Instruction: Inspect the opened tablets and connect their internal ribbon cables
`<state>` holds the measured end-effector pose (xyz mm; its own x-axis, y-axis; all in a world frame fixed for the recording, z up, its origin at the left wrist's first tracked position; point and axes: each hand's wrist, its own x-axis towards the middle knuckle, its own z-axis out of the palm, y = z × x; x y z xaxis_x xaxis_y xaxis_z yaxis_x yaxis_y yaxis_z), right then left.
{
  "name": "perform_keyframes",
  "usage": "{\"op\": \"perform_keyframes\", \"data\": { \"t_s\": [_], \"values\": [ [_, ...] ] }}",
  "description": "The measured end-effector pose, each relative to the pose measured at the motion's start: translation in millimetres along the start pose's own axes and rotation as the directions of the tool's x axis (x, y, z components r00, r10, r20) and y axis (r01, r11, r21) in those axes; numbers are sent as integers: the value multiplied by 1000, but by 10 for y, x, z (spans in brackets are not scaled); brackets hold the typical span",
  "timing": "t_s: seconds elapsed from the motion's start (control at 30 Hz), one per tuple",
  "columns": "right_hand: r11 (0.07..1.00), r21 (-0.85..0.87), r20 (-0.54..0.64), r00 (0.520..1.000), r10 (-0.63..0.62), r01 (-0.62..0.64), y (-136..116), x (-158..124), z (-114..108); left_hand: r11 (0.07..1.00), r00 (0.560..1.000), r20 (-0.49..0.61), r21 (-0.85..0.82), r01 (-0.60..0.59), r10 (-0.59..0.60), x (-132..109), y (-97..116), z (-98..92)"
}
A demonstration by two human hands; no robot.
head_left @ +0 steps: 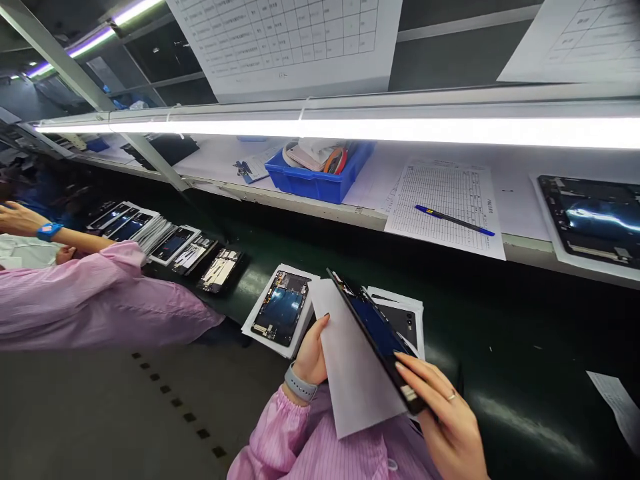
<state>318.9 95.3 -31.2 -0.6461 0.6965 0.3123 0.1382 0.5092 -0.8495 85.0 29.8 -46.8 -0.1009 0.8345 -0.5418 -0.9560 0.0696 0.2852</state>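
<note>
Dark green counter [505,393] beneath a lit white shelf [517,203], seen from the head camera; the shelf carries a blue bin [310,183] and a pen [455,221] on printed forms. An opened tablet [373,323] is held up, tilted on edge, above the counter's near side. Its long axis slants from the upper left, far end, to the lower right, near the wearer; its exposed inner face points right. The left hand [311,350] pinches the left edge of a white sheet [350,360] along the tablet's back. The right hand [445,403] lays its fingers on the inner face at the near end; its thumb is hidden, so I cannot tell whether it clamps. Another opened tablet [283,307] lies just left, on white paper.
</note>
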Motion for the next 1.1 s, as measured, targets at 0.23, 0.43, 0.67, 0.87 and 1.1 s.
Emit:
{"op": "perform_keyframes", "data": {
  "t_s": [0.23, 0.43, 0.67, 0.87, 1.1],
  "values": [
    [858, -298, 445, 856, -263, 419, -4, 92, 141, 999, 999, 11, -23, 46, -46, -21, -102, 48],
    [949, -194, 388, 908, -159, 249, 144, 134, -20, 999, 998, -53, -20, -30, 29, -50, -57, -100],
    [846, 188, 94, 866, 491, -499, 482, 197, -57, 991, 995, -27, -92, 92, -95, -166, 86, -11],
    [754, 344, 255, 829, 499, -560, 365, 186, 26, 984, 991, 32, -120, 134, -131, -198, 133, -4],
    [745, 387, 256, 840, 479, -543, 255, 210, -37, 986, 993, 64, -123, 109, -101, -236, 207, 57]
  ]
}}
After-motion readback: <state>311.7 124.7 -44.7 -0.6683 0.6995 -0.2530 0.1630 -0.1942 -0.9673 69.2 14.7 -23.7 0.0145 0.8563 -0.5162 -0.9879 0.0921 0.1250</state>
